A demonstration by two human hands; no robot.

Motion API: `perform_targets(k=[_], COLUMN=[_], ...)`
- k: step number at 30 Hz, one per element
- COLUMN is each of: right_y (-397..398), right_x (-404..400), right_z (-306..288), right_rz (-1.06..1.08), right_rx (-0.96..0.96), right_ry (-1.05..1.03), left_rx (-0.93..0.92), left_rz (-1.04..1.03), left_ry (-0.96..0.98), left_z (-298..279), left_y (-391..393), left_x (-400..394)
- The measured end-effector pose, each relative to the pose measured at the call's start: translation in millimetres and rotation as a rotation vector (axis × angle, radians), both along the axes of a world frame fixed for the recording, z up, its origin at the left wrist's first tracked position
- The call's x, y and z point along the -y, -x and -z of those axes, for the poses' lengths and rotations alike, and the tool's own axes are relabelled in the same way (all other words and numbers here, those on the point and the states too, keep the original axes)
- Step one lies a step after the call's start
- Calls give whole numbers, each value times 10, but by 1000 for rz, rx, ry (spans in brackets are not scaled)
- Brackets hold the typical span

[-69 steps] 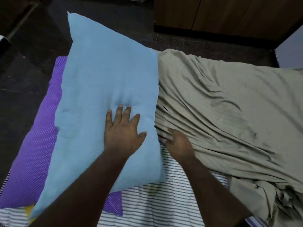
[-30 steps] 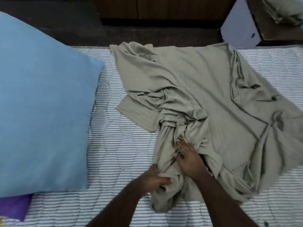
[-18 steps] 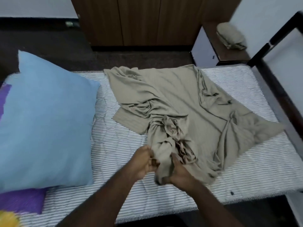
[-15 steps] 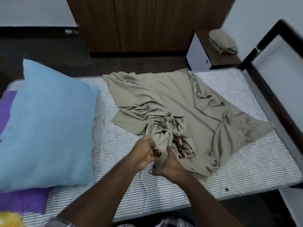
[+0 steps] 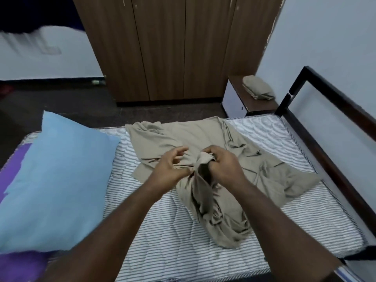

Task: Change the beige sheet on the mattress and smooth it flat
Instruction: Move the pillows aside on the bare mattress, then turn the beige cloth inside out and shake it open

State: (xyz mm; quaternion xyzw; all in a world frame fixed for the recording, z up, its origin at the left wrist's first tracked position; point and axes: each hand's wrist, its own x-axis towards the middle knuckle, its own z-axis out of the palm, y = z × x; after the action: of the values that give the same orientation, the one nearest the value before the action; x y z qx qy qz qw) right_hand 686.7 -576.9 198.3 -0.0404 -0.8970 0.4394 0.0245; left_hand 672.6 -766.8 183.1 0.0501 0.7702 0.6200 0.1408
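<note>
Both hands have lifted the bunched beige sheet (image 5: 203,139) higher above the striped mattress (image 5: 162,231). Its lifted folds hide the grip partly: right hand (image 5: 221,165) clenches them, left hand (image 5: 168,169) pinches, other fingers loosely apart.

Dim, soft indoor light; upper-left corner smeared by motion blur; wide-angle edges bowed
</note>
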Motion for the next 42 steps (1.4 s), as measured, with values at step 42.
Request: perform_targets(k=[42], right_y=[443], right_x=[353], right_z=[-966], right_rz=[-386], right_rx=[-244], right_ry=[92], left_rx=[-288], left_rz=[-124], left_ry=[32], left_z=[-719], left_y=[149], left_x=[175])
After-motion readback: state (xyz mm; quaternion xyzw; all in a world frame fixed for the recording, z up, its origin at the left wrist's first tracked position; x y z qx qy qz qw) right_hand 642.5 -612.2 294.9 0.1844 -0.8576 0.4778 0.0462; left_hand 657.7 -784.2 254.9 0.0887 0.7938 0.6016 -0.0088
